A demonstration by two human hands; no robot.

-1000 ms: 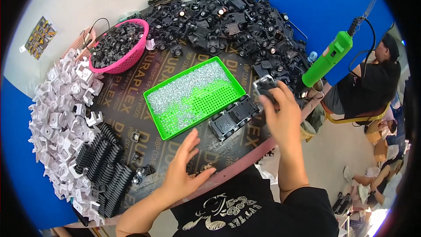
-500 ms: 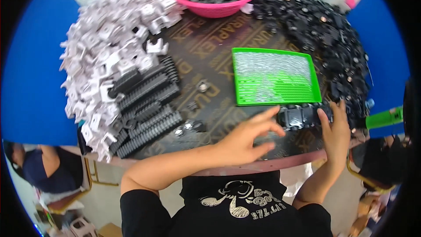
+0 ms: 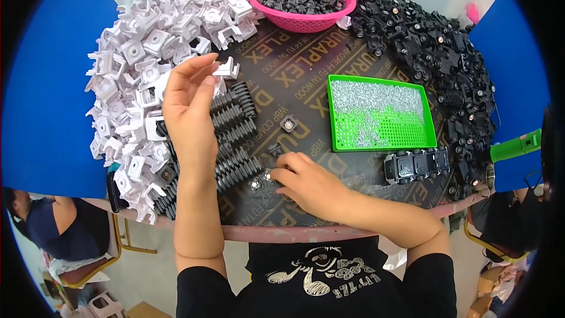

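My left hand [image 3: 191, 112] is raised at the inner edge of a heap of white plastic brackets [image 3: 132, 50]. Its fingers and thumb are apart, with their tips beside one white bracket [image 3: 226, 69]; a firm hold does not show. Low over the table, my right hand [image 3: 312, 187] has curled fingers at a small black part with a shiny round centre [image 3: 268, 176]. A similar part [image 3: 254, 184] lies just left of it. Between my arms, rows of black ribbed pieces [image 3: 238, 168] lie partly behind my left forearm. Another small square part with a shiny centre [image 3: 288, 123] rests farther up.
A green tray [image 3: 385, 148] of small silver pins stands right of centre. Below it is a row of black blocks [image 3: 412, 166]. A pink basket [image 3: 303, 22] of black parts stands at the back. Black parts [image 3: 424, 47] are heaped on the right, near a green-handled tool [image 3: 515, 145].
Both hands have left the row of black blocks at the right. My left hand has moved up to the white brackets, and my right hand has crossed left to the small shiny-centred parts.
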